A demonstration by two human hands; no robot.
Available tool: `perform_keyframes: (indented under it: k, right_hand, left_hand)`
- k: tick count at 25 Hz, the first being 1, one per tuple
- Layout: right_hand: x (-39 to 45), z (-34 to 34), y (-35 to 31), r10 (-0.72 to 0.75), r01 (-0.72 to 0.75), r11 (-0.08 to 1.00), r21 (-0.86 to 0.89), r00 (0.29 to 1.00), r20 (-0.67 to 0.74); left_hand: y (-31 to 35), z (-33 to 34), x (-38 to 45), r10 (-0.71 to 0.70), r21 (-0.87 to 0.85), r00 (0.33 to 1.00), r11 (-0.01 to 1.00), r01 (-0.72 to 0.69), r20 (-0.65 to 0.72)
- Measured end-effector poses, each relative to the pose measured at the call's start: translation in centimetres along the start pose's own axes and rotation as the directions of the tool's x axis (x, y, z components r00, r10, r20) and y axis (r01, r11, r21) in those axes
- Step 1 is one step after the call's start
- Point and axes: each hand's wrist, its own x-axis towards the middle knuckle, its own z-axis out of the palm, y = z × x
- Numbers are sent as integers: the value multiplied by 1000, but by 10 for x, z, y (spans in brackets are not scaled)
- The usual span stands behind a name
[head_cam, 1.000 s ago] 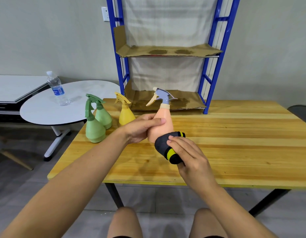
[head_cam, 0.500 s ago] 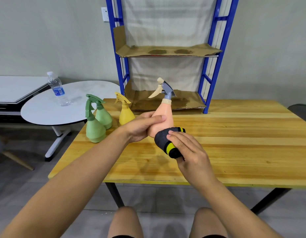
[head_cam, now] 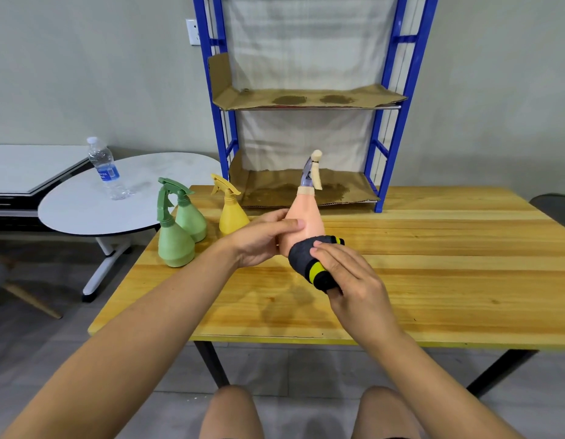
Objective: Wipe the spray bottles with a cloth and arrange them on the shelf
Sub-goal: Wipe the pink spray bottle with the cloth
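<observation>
Peach bottle (head_cam: 306,217): smooth matt plastic. Cloth (head_cam: 303,259): dark, napped, yellow bands. Table (head_cam: 433,264): varnished wood, slight sheen. Shelf (head_cam: 398,99): blue painted metal, lined with stained cardboard (head_cam: 306,98).

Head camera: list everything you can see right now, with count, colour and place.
Peach spray bottle: 1, peach with grey trigger, held above the table.
Cloth: 1, dark grey with yellow band, pressed on that bottle's base.
Green spray bottles: 2, table's left end.
Yellow spray bottle: 1, beside the green ones.
Wooden table: 1, yellow-brown, centre.
Shelf: 1, blue frame, cardboard-lined, no bottles on it, behind the table.
Round table: 1, white, left.
Water bottle: 1, clear, on the round table.
Hands: left hand on the peach bottle, right hand on the cloth.
</observation>
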Motion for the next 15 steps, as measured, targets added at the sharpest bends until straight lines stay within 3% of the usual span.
perform_keyframes:
  k: [3, 9, 15]
  right_hand:
    - [3, 1, -4, -10, 10, 1000, 6, 1000, 7]
    - [5, 2, 1, 3, -3, 1000, -4, 1000, -7]
    - [12, -1, -9, -5, 5, 1000, -3, 1000, -18]
  left_hand:
    - [-1, 10, 0, -15, 30, 999, 999, 16, -44]
    - [-3, 3, -1, 5, -161, 1000, 987, -10, -30]
    - [1, 4, -6, 27, -28, 999, 999, -28, -37]
